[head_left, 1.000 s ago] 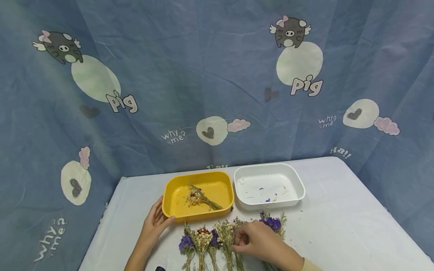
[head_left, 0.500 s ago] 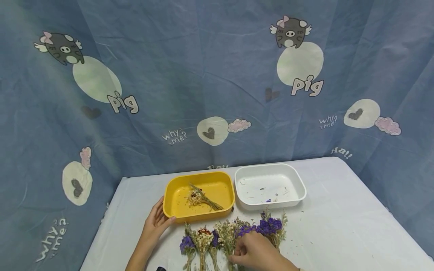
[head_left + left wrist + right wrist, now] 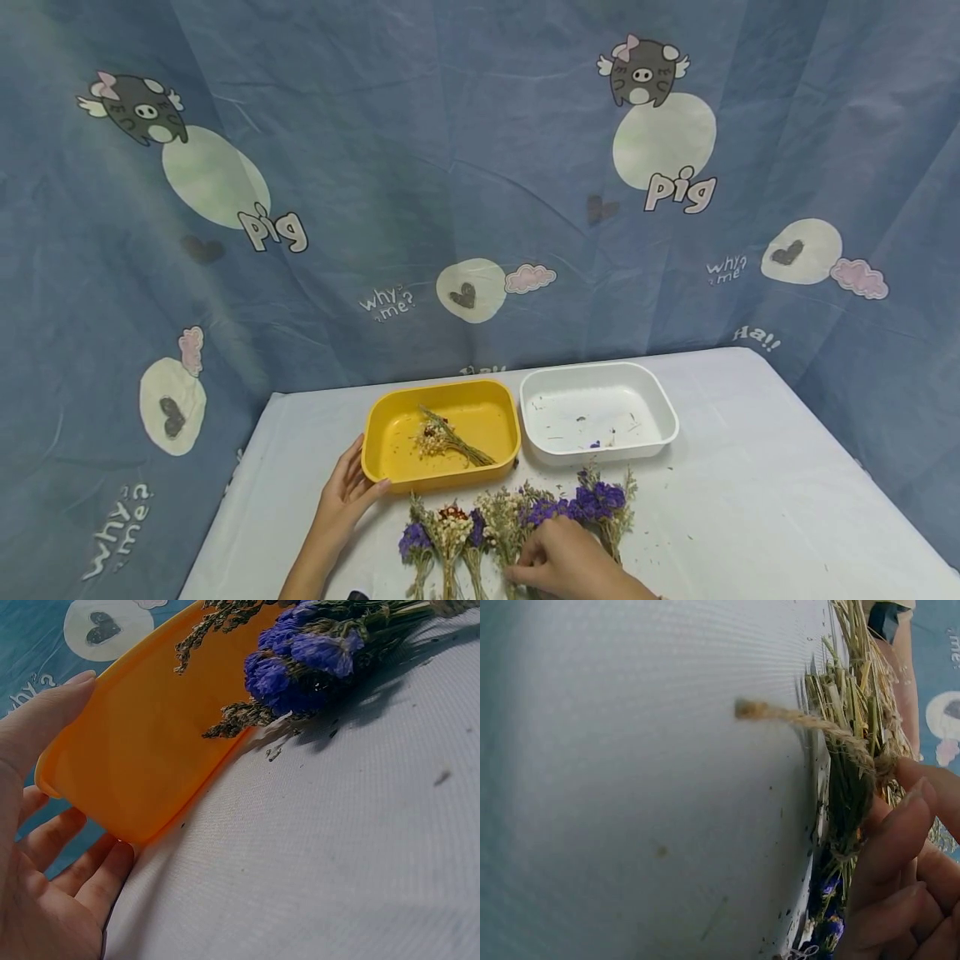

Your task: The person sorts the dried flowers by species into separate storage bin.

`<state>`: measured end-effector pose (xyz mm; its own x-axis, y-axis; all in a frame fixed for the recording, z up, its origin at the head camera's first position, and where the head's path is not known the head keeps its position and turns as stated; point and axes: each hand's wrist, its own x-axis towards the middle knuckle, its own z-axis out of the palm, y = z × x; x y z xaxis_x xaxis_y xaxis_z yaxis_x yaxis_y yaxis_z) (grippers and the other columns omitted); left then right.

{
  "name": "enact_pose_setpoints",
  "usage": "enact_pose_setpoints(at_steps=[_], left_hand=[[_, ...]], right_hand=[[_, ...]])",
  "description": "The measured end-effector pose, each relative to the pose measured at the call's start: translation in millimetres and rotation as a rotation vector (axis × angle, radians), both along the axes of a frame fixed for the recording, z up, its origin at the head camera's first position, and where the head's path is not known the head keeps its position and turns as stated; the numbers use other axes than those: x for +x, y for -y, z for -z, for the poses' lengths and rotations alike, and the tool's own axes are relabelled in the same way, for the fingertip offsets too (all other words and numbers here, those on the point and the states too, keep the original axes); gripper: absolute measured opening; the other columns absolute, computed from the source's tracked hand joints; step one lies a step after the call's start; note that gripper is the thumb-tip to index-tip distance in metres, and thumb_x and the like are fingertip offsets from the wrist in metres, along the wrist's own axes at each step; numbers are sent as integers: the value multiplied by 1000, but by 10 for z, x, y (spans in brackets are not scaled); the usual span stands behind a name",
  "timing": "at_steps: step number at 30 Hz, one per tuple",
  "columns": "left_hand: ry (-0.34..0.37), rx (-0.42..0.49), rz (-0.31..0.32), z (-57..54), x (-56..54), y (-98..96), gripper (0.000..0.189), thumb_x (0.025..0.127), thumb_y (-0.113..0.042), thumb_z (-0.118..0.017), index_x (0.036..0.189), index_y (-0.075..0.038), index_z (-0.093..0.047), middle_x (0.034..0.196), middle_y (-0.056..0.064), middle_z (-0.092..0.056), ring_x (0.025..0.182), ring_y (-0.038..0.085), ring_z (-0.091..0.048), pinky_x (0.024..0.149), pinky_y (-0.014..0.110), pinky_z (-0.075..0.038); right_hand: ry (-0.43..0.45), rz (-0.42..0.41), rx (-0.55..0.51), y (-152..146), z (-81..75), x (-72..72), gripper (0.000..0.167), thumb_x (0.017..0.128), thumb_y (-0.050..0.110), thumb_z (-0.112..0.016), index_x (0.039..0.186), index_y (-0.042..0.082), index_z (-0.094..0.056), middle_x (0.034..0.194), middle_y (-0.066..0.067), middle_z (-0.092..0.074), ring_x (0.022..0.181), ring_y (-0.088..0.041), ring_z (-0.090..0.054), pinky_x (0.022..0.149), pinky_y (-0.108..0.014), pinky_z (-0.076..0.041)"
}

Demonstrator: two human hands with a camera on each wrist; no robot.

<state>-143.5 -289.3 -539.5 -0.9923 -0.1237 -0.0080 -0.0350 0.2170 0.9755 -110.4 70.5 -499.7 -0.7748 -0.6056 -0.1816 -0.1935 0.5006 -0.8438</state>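
Observation:
In the head view my left hand (image 3: 339, 507) holds the near-left corner of a yellow tray (image 3: 442, 483), thumb at the front rim and fingers along the left side. Inside that tray lies a small dried-flower bunch (image 3: 453, 442). My right hand (image 3: 573, 558) is low among a row of dried bouquets. In the right wrist view its thumb and fingertips pinch a dried bouquet (image 3: 847, 742) at its tied twine (image 3: 802, 720), whose loose end sticks out. Purple blooms (image 3: 551, 510) show just beyond the right hand. Another purple bouquet (image 3: 600, 500) lies to its right.
A white tray (image 3: 660, 437) with scraps in it stands right of the yellow one. Bouquets with purple (image 3: 415, 542) and cream-and-red heads (image 3: 450, 529) lie left of the right hand. A dark object (image 3: 357, 595) shows at the bottom edge. A blue printed curtain (image 3: 420, 183) hangs behind.
My right hand has come down toward the near edge and settled at the stems, uncovering the purple blooms. My left hand stays at the yellow tray.

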Motion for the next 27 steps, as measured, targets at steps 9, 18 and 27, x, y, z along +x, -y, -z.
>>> enact_pose_setpoints(at_steps=[9,18,27], left_hand=[[-22,-10,-9,0,3,-6,90,95,-21,-77,166,-17,-22,168,8,-30,152,30,-32,101,3,-42],[-34,-25,-5,31,10,13,89,96,-21,-76,166,-19,-22,169,9,-30,140,-4,-42,102,4,-43],[-24,-27,-9,29,7,11,90,95,-23,-77,166,-20,-22,169,8,-30,147,8,-40,101,4,-43]], right_hand=[[114,24,-101,-31,66,-14,27,91,31,-78,72,12,-81,48,10,-58,40,-1,-49,52,-20,-54],[133,58,-144,-59,72,-8,21,90,26,-79,75,12,-79,52,8,-62,43,-2,-54,54,-21,-57],[134,91,-171,-83,75,-8,17,89,20,-79,77,9,-77,61,0,-69,51,-7,-61,60,-21,-58]])
